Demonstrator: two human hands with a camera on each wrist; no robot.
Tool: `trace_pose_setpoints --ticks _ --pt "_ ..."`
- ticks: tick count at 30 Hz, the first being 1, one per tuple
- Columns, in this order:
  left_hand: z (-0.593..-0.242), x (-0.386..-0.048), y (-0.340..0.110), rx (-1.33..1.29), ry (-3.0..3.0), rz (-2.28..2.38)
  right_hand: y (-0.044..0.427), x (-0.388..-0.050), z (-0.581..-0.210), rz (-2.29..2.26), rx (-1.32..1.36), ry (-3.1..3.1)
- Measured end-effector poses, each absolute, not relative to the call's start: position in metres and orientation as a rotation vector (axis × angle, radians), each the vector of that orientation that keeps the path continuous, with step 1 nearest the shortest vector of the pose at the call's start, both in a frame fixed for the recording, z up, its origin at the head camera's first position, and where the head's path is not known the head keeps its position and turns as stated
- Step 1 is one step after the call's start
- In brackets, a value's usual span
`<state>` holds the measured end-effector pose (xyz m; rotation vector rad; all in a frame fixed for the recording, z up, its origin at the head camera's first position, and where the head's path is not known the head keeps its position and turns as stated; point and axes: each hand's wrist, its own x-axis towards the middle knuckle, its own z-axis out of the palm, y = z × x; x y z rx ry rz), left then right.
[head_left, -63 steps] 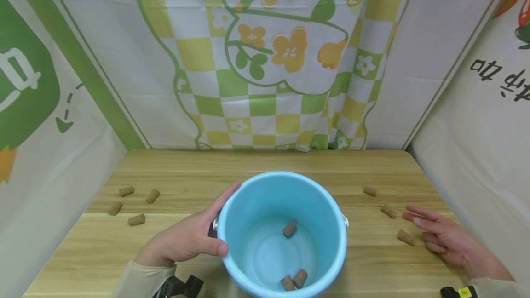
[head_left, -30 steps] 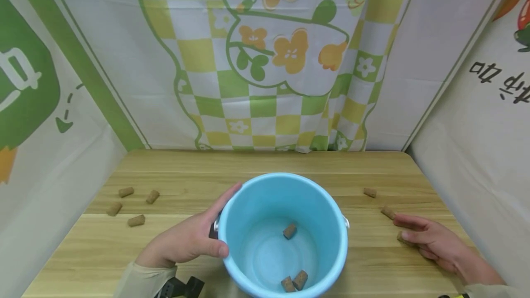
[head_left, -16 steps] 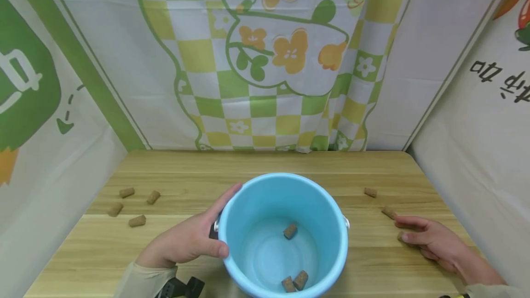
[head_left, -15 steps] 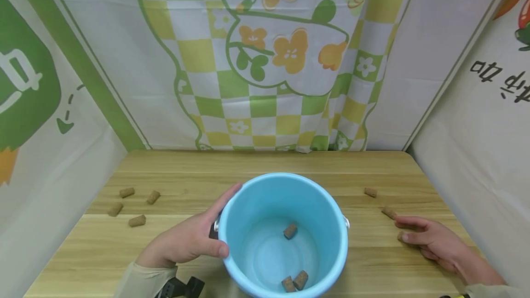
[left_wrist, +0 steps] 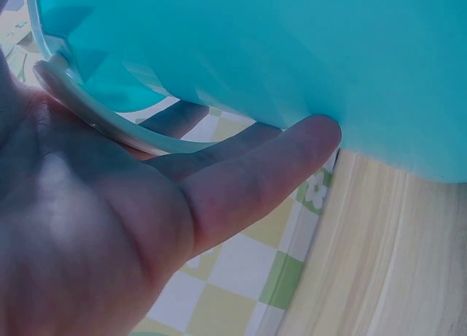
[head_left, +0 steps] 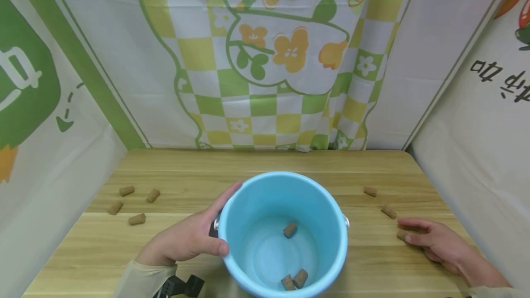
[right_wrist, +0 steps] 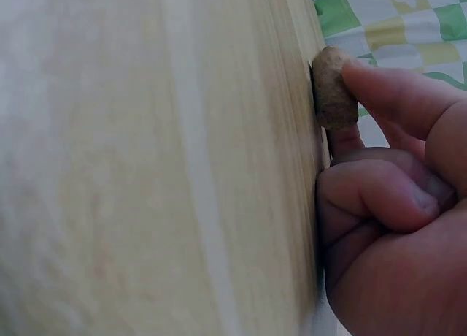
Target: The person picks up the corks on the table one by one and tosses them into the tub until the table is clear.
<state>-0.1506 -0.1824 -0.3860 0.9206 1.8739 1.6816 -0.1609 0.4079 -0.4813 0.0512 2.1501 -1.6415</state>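
A light blue bucket (head_left: pixel 335 270) stands on the wooden table, with several corks' worth of room and three corks inside, one being a cork (head_left: pixel 290 229) near the far side. My left hand (head_left: pixel 188 236) lies against the bucket's left side, thumb at the rim. In the left wrist view its fingers (left_wrist: pixel 255 182) press fairly straight against the outer wall, beside the pale handle (left_wrist: pixel 109 120). At the right, my right hand (head_left: pixel 439 243) pinches a cork (right_wrist: pixel 336 88) between thumb and fingers, low at the tabletop. Two more corks lie just beyond it, the nearer cork (head_left: pixel 388 211) close to its fingertips.
Several loose corks, among them a cork (head_left: pixel 136 219), lie on the left part of the table (head_left: pixel 165 169). A checkered curtain (head_left: pixel 265 105) hangs behind the table's far edge. White printed cloth walls flank both sides.
My right hand has moved left onto the nearest cork and taken it between thumb and fingers, then shifted very slightly. My left hand and the bucket have stayed put.
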Motion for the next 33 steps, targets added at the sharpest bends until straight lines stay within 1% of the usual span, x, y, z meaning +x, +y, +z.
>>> trace_pose_setpoints --ticks 14,23,33 --pt "-0.3856 -0.1515 -0.1817 0.917 1.906 1.658 0.4057 -0.1596 -0.4813 -1.653 0.063 2.174" --pt "-0.3851 -0.1507 -0.1814 0.908 1.881 1.672 0.4006 -0.1598 -0.4787 -1.564 0.11 2.282" --pt "-0.3871 -0.1514 -0.1824 0.92 1.862 1.689 0.4004 -0.1596 -0.4772 -1.597 0.113 2.291"
